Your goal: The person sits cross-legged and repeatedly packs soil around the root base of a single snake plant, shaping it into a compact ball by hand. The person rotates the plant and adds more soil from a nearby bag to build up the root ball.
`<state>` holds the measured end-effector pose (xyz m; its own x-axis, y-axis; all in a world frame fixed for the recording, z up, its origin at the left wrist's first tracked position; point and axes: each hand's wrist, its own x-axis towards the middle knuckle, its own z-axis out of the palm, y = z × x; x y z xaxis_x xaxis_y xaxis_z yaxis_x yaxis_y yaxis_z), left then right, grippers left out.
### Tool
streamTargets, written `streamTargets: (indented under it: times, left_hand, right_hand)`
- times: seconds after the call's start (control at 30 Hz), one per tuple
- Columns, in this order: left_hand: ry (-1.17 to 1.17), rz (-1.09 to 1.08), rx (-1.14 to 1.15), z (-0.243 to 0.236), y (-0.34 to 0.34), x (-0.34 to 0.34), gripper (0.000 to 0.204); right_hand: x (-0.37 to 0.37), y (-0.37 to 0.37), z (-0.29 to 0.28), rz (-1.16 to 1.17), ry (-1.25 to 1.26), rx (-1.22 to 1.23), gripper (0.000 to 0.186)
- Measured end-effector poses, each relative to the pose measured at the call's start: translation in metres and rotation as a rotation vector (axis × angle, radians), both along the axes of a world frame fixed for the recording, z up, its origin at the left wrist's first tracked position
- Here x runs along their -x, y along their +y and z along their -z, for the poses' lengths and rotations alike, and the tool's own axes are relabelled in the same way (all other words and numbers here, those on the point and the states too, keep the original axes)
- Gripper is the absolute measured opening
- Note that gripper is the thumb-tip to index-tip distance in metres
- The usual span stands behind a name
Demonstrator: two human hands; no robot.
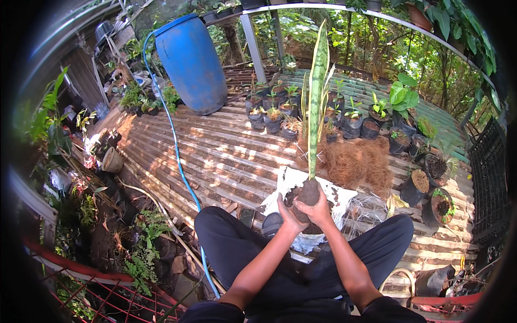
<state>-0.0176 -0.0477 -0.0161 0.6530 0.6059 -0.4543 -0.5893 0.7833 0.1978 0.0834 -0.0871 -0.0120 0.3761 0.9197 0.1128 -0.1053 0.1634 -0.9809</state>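
Both my hands are wrapped round a dark ball of soil [309, 192] at the foot of a tall snake plant leaf [318, 75]. My left hand [291, 216] cups its left and lower side, and my right hand [316, 209] presses on its right side. The leaf stands upright, green with yellow edges. Beneath my hands lies a white plastic sack [338, 195] with loose dark soil [292, 195] on it. A small dark pot [272, 223] is by my left knee, just left of the sack.
A blue barrel [191, 64] stands at the back left, and a blue hose [180, 164] runs past my left knee. Brown coir fibre [358, 164] lies beyond the sack. Several potted plants [351, 124] line the back and right of the corrugated floor [237, 156].
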Motion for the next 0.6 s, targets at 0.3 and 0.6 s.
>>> streamTargets:
  times: [0.3, 0.6]
  left_hand:
    - [-0.063, 0.263, -0.087, 0.013, 0.008, -0.001, 0.089]
    - [0.019, 0.09, 0.044, 0.005, -0.004, -0.005, 0.107]
  right_hand:
    - [-0.019, -0.003, -0.005, -0.127, 0.077, -0.18, 0.066]
    - [-0.016, -0.005, -0.014, 0.041, -0.035, 0.022, 0.063]
